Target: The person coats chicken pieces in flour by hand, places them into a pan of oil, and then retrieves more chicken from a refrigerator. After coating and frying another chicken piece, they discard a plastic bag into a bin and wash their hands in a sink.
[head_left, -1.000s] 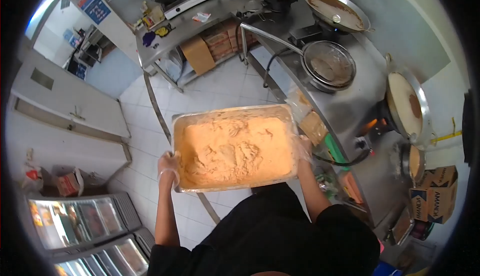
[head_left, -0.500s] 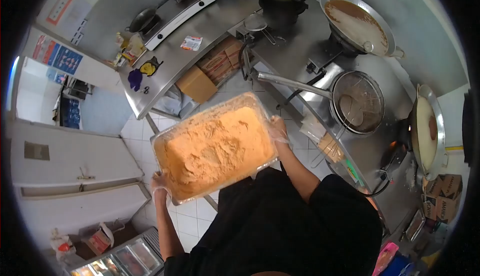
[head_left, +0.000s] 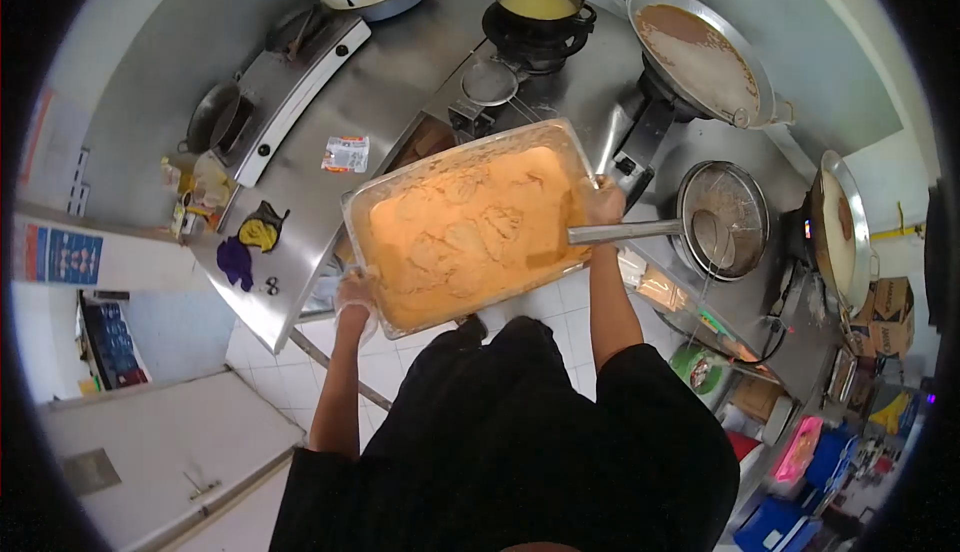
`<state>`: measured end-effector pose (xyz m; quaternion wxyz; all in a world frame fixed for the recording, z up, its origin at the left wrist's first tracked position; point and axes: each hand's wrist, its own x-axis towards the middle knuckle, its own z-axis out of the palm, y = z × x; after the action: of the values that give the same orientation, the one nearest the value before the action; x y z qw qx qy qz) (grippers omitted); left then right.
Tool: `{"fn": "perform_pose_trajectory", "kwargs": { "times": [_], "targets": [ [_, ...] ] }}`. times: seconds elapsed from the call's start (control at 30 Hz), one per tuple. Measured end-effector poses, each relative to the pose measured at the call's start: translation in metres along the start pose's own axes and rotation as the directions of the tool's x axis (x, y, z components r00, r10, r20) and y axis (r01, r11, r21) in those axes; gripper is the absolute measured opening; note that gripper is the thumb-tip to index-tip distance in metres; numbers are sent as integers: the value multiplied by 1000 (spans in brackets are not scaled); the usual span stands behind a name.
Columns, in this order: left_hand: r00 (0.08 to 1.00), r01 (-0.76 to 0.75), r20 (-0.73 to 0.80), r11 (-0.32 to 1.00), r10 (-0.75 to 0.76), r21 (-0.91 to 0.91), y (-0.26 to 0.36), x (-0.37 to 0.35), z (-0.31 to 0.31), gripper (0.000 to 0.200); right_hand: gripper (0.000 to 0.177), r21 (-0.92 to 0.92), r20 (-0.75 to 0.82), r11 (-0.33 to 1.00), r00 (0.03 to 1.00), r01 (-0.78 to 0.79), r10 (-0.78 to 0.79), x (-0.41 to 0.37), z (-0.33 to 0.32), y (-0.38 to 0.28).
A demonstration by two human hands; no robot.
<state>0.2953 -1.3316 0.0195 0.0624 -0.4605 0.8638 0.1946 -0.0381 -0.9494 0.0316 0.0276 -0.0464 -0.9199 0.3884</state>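
A clear rectangular plastic tub is held out in front of my body, slightly tilted, with loose orange-coloured flour spread across its bottom. My left hand, in a thin clear plastic glove, grips the tub's near left corner. My right hand, gloved as well, grips the right end. The long metal handle of a strainer crosses in front of my right wrist and over the tub's right edge. The strainer's round mesh basket sits over a bowl on the counter to the right.
A steel counter curves around me, bearing a two-burner stove, a packet and a small sieve. Farther right stand a pot of yellow liquid, a wok of brown liquid and another wok. Cardboard boxes lie beyond.
The tub has moved forward, up over the counter's edge, with both hands still on it. Its flour lies flatter and more evenly. The strainer's handle now overlaps the tub. My view has shifted.
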Motion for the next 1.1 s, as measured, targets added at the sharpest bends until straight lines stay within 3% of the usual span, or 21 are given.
{"fn": "perform_pose_trajectory", "kwargs": {
  "times": [0.07, 0.13, 0.27, 0.33, 0.4, 0.5, 0.57, 0.6, 0.67, 0.8, 0.87, 0.9, 0.97, 1.03, 1.1],
  "targets": [
    [999, 19, 42, 999, -21, 38, 5, 30, 5, 56, 38, 45, 53, 992, 992, -115, 113, 13, 5, 2],
    [983, -12, 177, 979, 49, -203, 33, 31, -18, 55, 36, 34, 12, 996, 996, -88, 88, 13, 9, 1],
    [969, 0, 249, 998, 14, -58, 40, 52, -15, 51, 30, 33, -25, 998, 998, -62, 63, 2, 2, -23],
    [968, 39, 252, 989, -2, -141, 9, 64, 11, 49, 27, -38, -63, 995, 994, -91, 88, 14, 14, -12],
    [972, -1, 233, 994, 27, -111, -2, 67, 18, 51, 26, 41, -12, 989, 989, -144, 145, 12, 19, -22],
    [977, 48, 210, 999, -45, -14, 9, 69, 8, 50, 27, -26, -41, 992, 992, -121, 120, 23, 37, -17],
    [957, 123, 285, 966, -55, -229, 54, 46, -33, 47, 28, -28, -84, 992, 989, -121, 118, 26, 46, -20],
    [956, 128, 286, 965, -60, -227, 53, 53, -28, 47, 27, -71, -130, 991, 986, -115, 105, 29, 46, -28],
    [985, 4, 169, 987, 23, -158, 46, 68, -7, 44, 27, -116, -170, 987, 982, -107, 87, 35, 41, -42],
    [973, -29, 215, 963, 88, -267, 39, 86, 36, 43, 32, -56, -140, 973, 967, -223, 214, 40, 30, -69],
    [961, -132, 182, 923, 208, -362, 30, 92, 60, 42, 36, -209, -463, 977, 875, 48, -143, 27, 32, -63],
    [959, -108, 215, 943, 182, -316, 57, 76, 32, 43, 36, -220, -464, 974, 873, 49, -148, 18, 32, -57],
    [959, -81, 226, 930, 170, -358, 75, 68, 25, 43, 39, -13, -635, 989, 763, 147, -121, 2, 33, -40],
    [959, -52, 236, 914, 158, -402, 73, 69, 35, 42, 39, -52, -657, 994, 746, 100, -110, -31, 14, -50],
    [963, -9, 255, 949, 94, -316, 65, 84, 56, 40, 39, -95, -667, 994, 739, 45, -97, -63, -1, -47]
  ]
}}
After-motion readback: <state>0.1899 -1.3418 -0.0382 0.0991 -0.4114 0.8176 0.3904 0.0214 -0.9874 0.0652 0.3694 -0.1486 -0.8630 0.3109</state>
